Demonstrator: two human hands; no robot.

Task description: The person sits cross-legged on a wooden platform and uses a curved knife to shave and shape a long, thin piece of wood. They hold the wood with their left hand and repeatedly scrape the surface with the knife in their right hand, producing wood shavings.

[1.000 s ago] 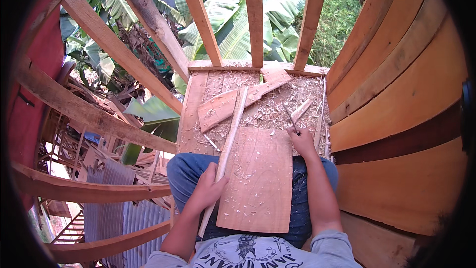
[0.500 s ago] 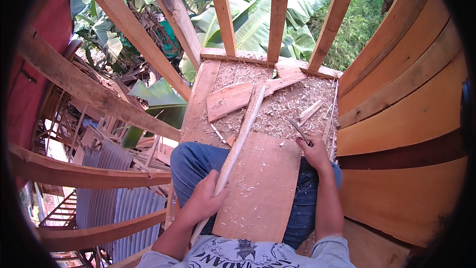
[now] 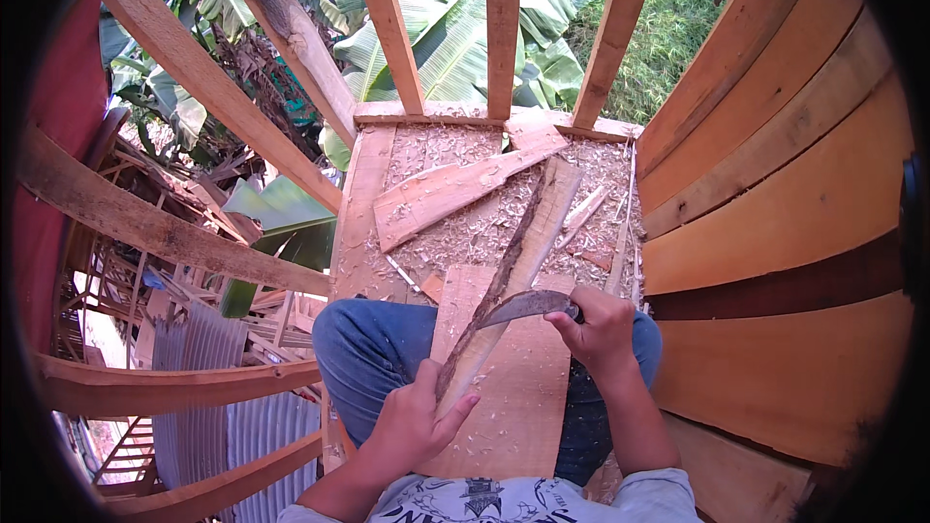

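Observation:
My left hand [image 3: 423, 418] is closed round the near end of a long strip of wood [image 3: 541, 230] with dark bark along one edge. The strip slants up and away to the right, over a flat board [image 3: 528, 397] lying across my lap. In my right hand [image 3: 596, 329] is a knife with a dark curved blade [image 3: 523, 307]; its handle is mostly hidden by my fingers. The blade lies across the middle of the strip, its tip by the bark edge. Beyond the strip's far end rests a tapered plank offcut [image 3: 436, 196] among shavings.
Wood shavings [image 3: 455, 145] and small offcuts cover the floor ahead. Upright wooden slats [image 3: 503, 29] enclose the far and left sides. Planks [image 3: 775, 242] wall the right. Outside are banana leaves [image 3: 446, 39], corrugated sheets [image 3: 271, 436] and scrap timber.
The strip has turned in my left hand, showing its wider face and bark edge. My right hand has brought the knife left and nearer, onto the strip. The view has shifted slightly.

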